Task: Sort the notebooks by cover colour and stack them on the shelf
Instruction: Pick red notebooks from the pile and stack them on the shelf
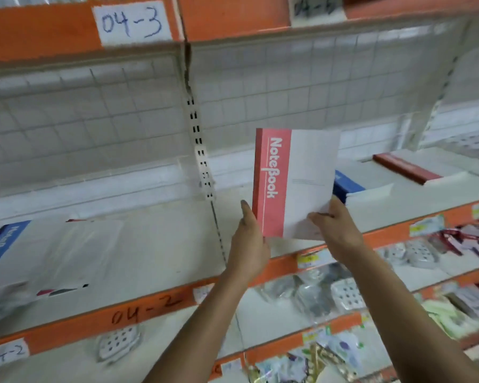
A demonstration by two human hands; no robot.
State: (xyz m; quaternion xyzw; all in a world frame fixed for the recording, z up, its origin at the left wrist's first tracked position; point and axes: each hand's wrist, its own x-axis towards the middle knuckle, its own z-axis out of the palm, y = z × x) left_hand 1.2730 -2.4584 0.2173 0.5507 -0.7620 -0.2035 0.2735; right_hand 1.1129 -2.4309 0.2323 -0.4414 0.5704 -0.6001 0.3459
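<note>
Pretty clearly a shop, stationery aisle by the look of it. You've got orange-fronted gondola shelves (155,244) with a white wire grid back panel (80,114) and a slotted upright (202,161). There's a handwritten 04-3 label (132,22) on the top front edge and a 04-2 marking (147,309) lower down. Small yellow price tags (309,258) run along the front edge, notebooks (349,186) are stacked toward the right end, and plastic-packed goods (346,294) are crammed on the lower shelves.

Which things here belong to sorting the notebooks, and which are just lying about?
Job: red notebook between left hand and right hand, blue stack, red stack, left blue notebook, shelf.
Lying about: packaged goods below, 04-3 label.
</note>
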